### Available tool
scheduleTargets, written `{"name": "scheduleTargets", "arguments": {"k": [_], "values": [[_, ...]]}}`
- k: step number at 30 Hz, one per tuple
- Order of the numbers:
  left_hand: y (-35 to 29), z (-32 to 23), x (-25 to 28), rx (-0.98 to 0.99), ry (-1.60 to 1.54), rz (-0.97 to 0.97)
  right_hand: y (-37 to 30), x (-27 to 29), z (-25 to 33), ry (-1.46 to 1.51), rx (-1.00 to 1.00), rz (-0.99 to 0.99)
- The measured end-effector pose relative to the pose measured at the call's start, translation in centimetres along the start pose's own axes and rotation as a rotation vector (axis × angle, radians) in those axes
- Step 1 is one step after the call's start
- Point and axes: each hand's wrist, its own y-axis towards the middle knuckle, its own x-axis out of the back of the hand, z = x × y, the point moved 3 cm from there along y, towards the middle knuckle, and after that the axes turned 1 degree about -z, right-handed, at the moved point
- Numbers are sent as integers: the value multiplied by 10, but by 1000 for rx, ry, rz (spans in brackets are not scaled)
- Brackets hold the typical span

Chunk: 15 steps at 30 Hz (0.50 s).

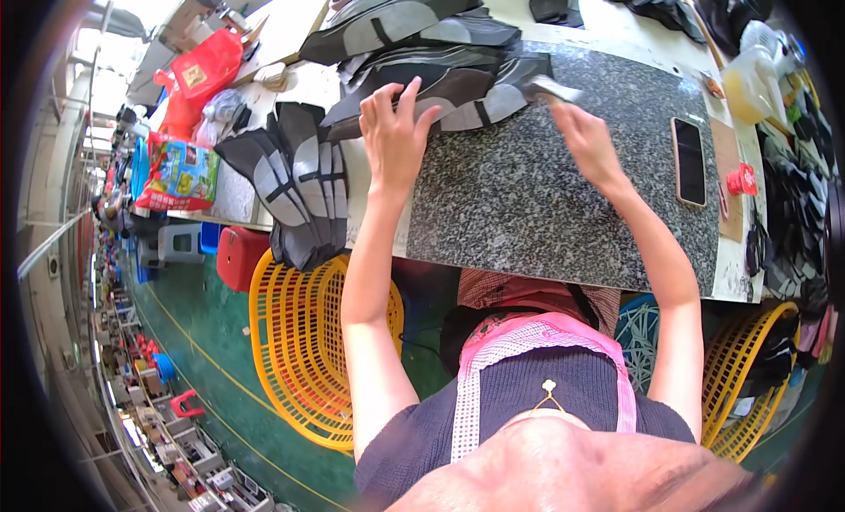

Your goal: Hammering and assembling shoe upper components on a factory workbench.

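My right hand (588, 148) is closed round a hammer (558, 90), whose silvery head is blurred above the speckled granite slab (563, 195). My left hand (396, 135) is open with its fingers apart, at the near edge of a pile of black and grey shoe uppers (458, 81). Whether its fingertips touch them I cannot tell. One upper's tip reaches onto the slab, close to the hammer head. Left of my left forearm, a fanned stack of similar uppers (304, 182) hangs partly over the table edge.
A phone (689, 162) lies at the slab's right side, near a small red box (741, 179). Red bags (201, 81) and a colourful packet (179, 173) stand at the left. Yellow baskets (299, 353) flank me below the table. A yellowish jug (753, 85) is at the far right.
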Motion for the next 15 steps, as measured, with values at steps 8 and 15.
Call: {"name": "scheduleTargets", "arguments": {"k": [8, 15], "values": [[-11, -23, 71, 227, -325, -332, 19, -13, -4, -107, -10, 113], [-49, -135, 56, 17, -952, 1345, 7, 28, -6, 49, 24, -54]]}}
